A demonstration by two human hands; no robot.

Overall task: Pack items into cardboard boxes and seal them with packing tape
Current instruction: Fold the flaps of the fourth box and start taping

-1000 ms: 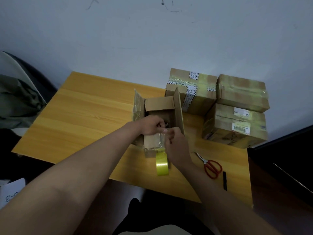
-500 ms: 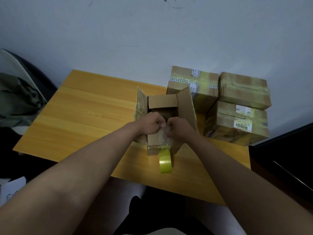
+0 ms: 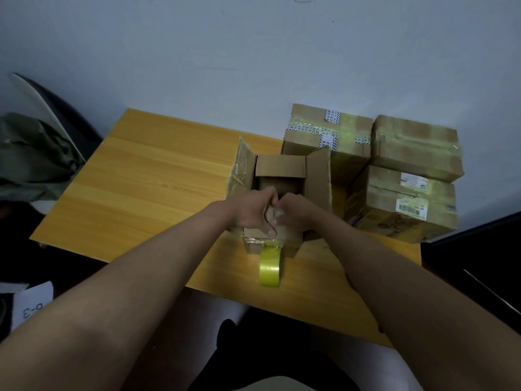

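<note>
hands meet over the open box [image 3: 282, 176] mid-table: left hand [image 3: 251, 210] and right hand [image 3: 296, 211] both pinch a clear strip from the tape roll [image 3: 270, 266] hanging at the near wall. sealing looks begun; next, i reckon, flaps need folding shut.

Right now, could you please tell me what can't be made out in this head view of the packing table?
- Contents of the open box: hidden by both hands and the flaps.
- What the left hand and right hand pinch: clear film, too blurred to tell.
- Label on the sealed box: print too small.
- Tape roll: its top hidden behind the box's near flap.
- Paper at the left edge: cut off.
</note>
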